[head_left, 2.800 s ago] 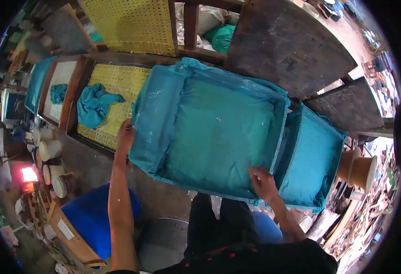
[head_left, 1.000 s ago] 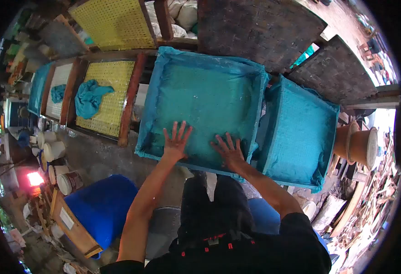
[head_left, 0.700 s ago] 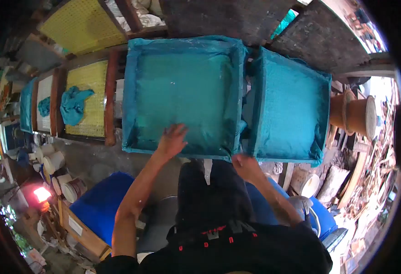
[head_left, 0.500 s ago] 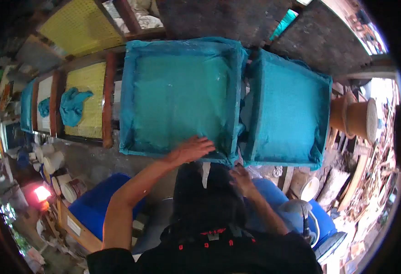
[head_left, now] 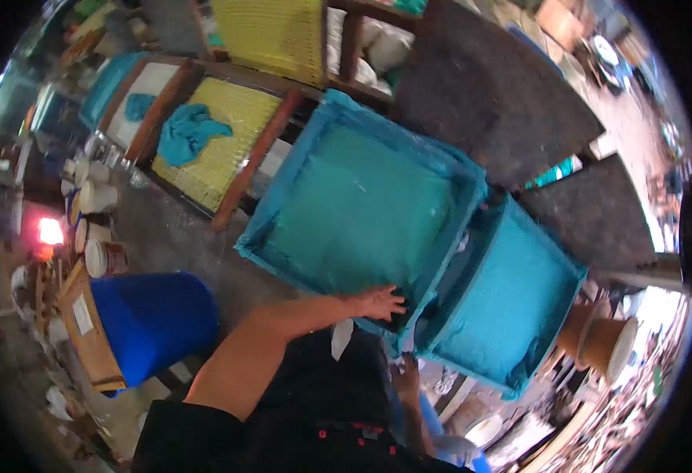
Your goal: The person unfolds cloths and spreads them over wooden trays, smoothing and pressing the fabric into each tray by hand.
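A square teal cloth-lined tray [head_left: 432, 154] sits in front of me, with dull green liquid or wet cloth inside; I cannot tell which. My left hand [head_left: 379, 303] reaches over its near rim, fingers spread at the near right inner corner, holding nothing. Just below that corner, outside the tray, is my right hand [head_left: 406, 380]; its fingers point up towards the rim, apart, with no object visible in them. To the right stands a second teal cloth-covered frame [head_left: 503, 292], tilted in view, a narrow dark gap between the two.
Left of the tray, a crumpled teal cloth [head_left: 190, 134] lies on a yellow perforated panel [head_left: 223, 110] between wooden bars. Dark boards [head_left: 488, 94] stand behind. A blue barrel [head_left: 152, 323] is at lower left, a brown cylinder [head_left: 602, 335] at right. White buckets [head_left: 105, 258] line the left floor.
My view has turned, so the trays now appear slanted down to the right. My left hand, blurred before, now has its fingers spread nearer the tray's right corner. My right hand stays beside that corner.
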`<state>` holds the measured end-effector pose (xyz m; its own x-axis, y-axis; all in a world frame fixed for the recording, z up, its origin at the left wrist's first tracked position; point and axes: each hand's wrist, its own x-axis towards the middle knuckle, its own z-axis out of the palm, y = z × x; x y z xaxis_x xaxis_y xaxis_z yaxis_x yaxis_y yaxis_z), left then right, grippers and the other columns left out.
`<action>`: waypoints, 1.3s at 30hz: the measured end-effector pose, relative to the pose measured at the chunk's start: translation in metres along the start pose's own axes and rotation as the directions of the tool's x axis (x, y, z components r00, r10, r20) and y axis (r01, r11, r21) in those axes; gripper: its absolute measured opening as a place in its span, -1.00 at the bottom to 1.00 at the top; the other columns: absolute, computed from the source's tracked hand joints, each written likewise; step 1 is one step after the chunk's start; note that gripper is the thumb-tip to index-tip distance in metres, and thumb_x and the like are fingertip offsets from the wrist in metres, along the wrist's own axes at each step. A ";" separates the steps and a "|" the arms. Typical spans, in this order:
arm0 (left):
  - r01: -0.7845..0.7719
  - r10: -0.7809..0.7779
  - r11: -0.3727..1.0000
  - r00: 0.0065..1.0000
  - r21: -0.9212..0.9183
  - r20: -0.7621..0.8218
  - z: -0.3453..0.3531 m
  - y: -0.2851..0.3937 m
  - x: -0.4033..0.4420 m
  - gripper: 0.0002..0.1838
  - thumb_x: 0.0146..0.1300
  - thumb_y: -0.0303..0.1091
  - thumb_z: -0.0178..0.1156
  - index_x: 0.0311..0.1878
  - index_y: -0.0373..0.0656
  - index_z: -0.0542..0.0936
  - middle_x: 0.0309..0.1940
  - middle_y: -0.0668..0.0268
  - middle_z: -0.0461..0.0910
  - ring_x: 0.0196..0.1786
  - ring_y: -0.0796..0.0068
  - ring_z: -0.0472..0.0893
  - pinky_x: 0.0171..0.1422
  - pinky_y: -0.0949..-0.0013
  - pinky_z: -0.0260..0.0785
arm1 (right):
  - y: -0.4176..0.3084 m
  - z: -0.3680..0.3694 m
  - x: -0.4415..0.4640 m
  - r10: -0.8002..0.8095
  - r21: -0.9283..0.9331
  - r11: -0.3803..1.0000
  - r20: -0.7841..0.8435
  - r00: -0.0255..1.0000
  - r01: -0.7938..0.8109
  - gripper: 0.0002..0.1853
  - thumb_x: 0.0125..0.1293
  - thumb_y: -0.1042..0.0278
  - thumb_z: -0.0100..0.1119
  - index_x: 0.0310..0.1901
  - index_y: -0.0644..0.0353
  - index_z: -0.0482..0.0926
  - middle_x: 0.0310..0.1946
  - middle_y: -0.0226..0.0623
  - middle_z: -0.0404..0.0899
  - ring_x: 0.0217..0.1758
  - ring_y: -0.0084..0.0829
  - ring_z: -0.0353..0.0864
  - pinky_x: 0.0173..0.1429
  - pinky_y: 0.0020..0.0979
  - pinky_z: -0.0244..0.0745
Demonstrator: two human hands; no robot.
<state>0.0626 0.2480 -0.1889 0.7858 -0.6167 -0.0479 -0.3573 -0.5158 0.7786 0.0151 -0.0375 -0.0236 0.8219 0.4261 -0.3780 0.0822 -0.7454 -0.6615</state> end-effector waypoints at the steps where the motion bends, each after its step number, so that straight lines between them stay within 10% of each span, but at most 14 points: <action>1: 0.072 -0.074 0.997 0.996 0.042 0.041 0.005 0.003 0.007 -0.62 0.30 -0.09 0.22 0.18 0.30 0.66 0.58 0.41 0.22 0.60 0.15 0.16 0.60 -0.25 -0.15 | -0.010 -0.011 0.006 0.007 0.059 0.998 0.047 0.999 -0.010 -0.59 0.42 0.26 0.24 0.19 0.32 0.60 -0.05 0.06 0.74 -0.01 -0.03 0.76 0.10 -0.14 0.63; 5: 0.401 -0.350 0.906 0.890 -0.135 0.292 0.091 -0.060 0.075 -0.64 0.11 -0.24 0.35 -0.02 -0.16 0.72 0.33 0.11 0.54 0.33 0.08 0.58 0.34 0.00 0.48 | -0.067 -0.072 0.021 -0.027 0.013 1.000 0.245 0.969 0.024 -0.61 0.40 0.31 0.25 0.18 0.33 0.61 -0.07 0.03 0.76 -0.02 -0.05 0.76 0.08 -0.15 0.64; 8: 0.415 -0.350 0.827 0.908 0.379 -0.231 -0.133 0.148 -0.044 -0.67 0.16 -0.28 0.30 -0.01 -0.16 0.71 0.01 0.13 0.66 0.08 0.16 0.69 0.22 0.18 0.56 | -0.103 -0.096 0.045 -0.241 -0.087 0.960 0.238 0.941 0.268 -0.68 0.41 0.34 0.24 0.11 0.30 0.65 -0.13 -0.01 0.77 -0.08 -0.06 0.77 0.02 -0.21 0.66; 9: 0.454 -0.345 0.835 0.872 0.312 -0.346 -0.143 0.161 -0.072 -0.67 0.20 -0.28 0.27 0.01 -0.16 0.70 0.01 0.12 0.67 0.09 0.16 0.69 0.23 0.17 0.56 | -0.110 -0.098 0.055 -0.369 -0.137 0.905 0.219 0.903 0.403 -0.69 0.41 0.34 0.24 0.10 0.29 0.66 -0.14 -0.02 0.77 -0.09 -0.05 0.77 0.01 -0.22 0.66; 11: 0.466 -0.304 0.879 0.712 0.101 -0.633 -0.151 0.177 -0.127 -0.67 0.31 -0.28 0.20 0.08 -0.16 0.69 0.03 0.10 0.70 0.13 0.15 0.69 0.27 0.13 0.54 | -0.174 -0.094 0.072 -0.137 -0.044 0.988 0.231 0.963 0.151 -0.70 0.41 0.37 0.24 0.11 0.28 0.65 -0.09 0.03 0.75 -0.09 -0.01 0.76 0.03 -0.19 0.64; 14: 0.454 -0.564 0.821 0.551 -0.346 -0.615 -0.128 0.169 -0.237 -0.52 0.45 -0.20 0.15 0.35 -0.20 0.56 0.25 0.03 0.62 0.30 0.07 0.61 0.42 0.14 0.44 | -0.220 -0.054 0.110 -0.421 -0.050 0.894 0.248 0.873 0.445 -0.68 0.42 0.35 0.24 0.14 0.27 0.64 -0.08 0.04 0.74 -0.08 0.01 0.75 0.06 -0.15 0.63; 16: 0.520 -0.734 0.653 0.255 -0.551 -0.629 -0.105 0.185 -0.323 -0.58 0.49 -0.20 0.10 0.30 -0.16 0.61 0.25 0.07 0.65 0.28 0.03 0.63 0.38 0.08 0.48 | -0.302 -0.027 0.115 -0.496 -0.178 0.792 0.371 0.785 0.584 -0.64 0.42 0.32 0.26 0.19 0.24 0.62 -0.02 0.03 0.73 -0.01 0.04 0.73 0.13 -0.10 0.61; 19: 0.386 -0.903 0.076 -0.364 -0.919 -0.228 -0.019 0.196 -0.429 -0.59 0.50 -0.16 0.04 0.26 -0.08 0.65 0.16 0.04 0.70 0.21 -0.01 0.67 0.30 0.06 0.52 | -0.347 0.033 0.137 -0.586 -0.148 0.645 0.534 0.610 0.750 -0.56 0.45 0.22 0.25 0.26 0.26 0.58 0.07 -0.03 0.70 0.07 -0.09 0.73 0.15 -0.16 0.60; 22: 0.074 -0.688 -0.233 -0.717 -0.970 0.110 0.077 0.228 -0.515 -0.58 0.40 -0.02 0.15 0.14 -0.04 0.71 0.11 0.03 0.72 0.11 -0.10 0.72 0.17 -0.04 0.58 | -0.411 0.084 0.127 -0.511 -0.108 0.613 0.701 0.497 0.783 -0.53 0.44 0.18 0.27 0.28 0.24 0.58 0.12 -0.03 0.68 0.17 -0.08 0.70 0.21 -0.16 0.59; 24: 0.274 -0.544 -0.384 -0.839 -0.882 -0.024 0.230 0.208 -0.551 -0.61 0.36 -0.01 0.18 0.06 -0.02 0.73 0.07 0.04 0.74 0.07 -0.12 0.74 0.13 -0.05 0.60 | -0.424 0.119 0.134 -0.595 -0.018 0.505 0.718 0.363 0.863 -0.53 0.43 0.17 0.27 0.27 0.24 0.58 0.12 -0.03 0.68 0.17 -0.06 0.69 0.23 -0.16 0.58; 29: 0.525 -0.745 -0.331 -0.655 -0.784 -0.124 0.325 0.284 -0.496 -0.72 0.45 -0.08 0.08 -0.02 -0.01 0.66 -0.15 0.25 0.69 -0.02 0.10 0.67 0.15 0.04 0.53 | -0.496 0.198 0.172 -0.709 0.140 0.345 0.687 0.160 0.928 -0.52 0.42 0.14 0.29 0.26 0.24 0.59 0.13 -0.03 0.67 0.21 -0.01 0.65 0.32 -0.13 0.52; 32: 0.612 -0.682 -0.218 -0.653 -0.760 -0.330 0.345 0.283 -0.448 -0.82 0.43 -0.17 0.08 -0.06 0.06 0.62 -0.22 0.38 0.60 -0.04 0.24 0.59 0.22 0.10 0.45 | -0.565 0.249 0.219 -0.699 0.041 0.466 0.629 0.339 0.884 -0.47 0.34 0.11 0.32 0.24 0.24 0.57 0.12 0.09 0.62 0.25 0.09 0.58 0.33 -0.03 0.47; 35: 0.341 -0.761 -0.334 -0.647 -0.879 0.038 0.281 0.298 -0.419 -0.82 0.42 -0.18 0.11 -0.06 0.03 0.63 -0.20 0.33 0.62 -0.03 0.21 0.60 0.21 0.08 0.46 | -0.595 0.345 0.323 -0.871 -0.065 0.289 0.396 0.291 0.955 -0.19 0.31 0.08 0.35 0.53 0.15 0.30 0.49 0.20 0.29 0.57 0.15 0.26 0.57 0.06 0.19; 39: 0.205 -0.750 -0.424 -0.625 -0.882 0.215 0.220 0.311 -0.388 -0.81 0.40 -0.20 0.14 -0.07 0.00 0.65 -0.17 0.26 0.64 -0.01 0.18 0.61 0.19 0.06 0.47 | -0.697 0.418 0.383 -0.795 -0.113 0.399 0.453 0.404 0.910 0.11 0.24 -0.15 0.45 0.67 0.04 0.00 0.66 0.25 -0.16 0.68 0.31 -0.07 0.65 0.23 -0.04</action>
<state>-0.4643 0.1960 -0.0658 -0.3319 0.6444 -0.6889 0.7579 0.6170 0.2119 0.0376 0.8594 0.0220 0.0120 0.9967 0.0797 0.8442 0.0326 -0.5351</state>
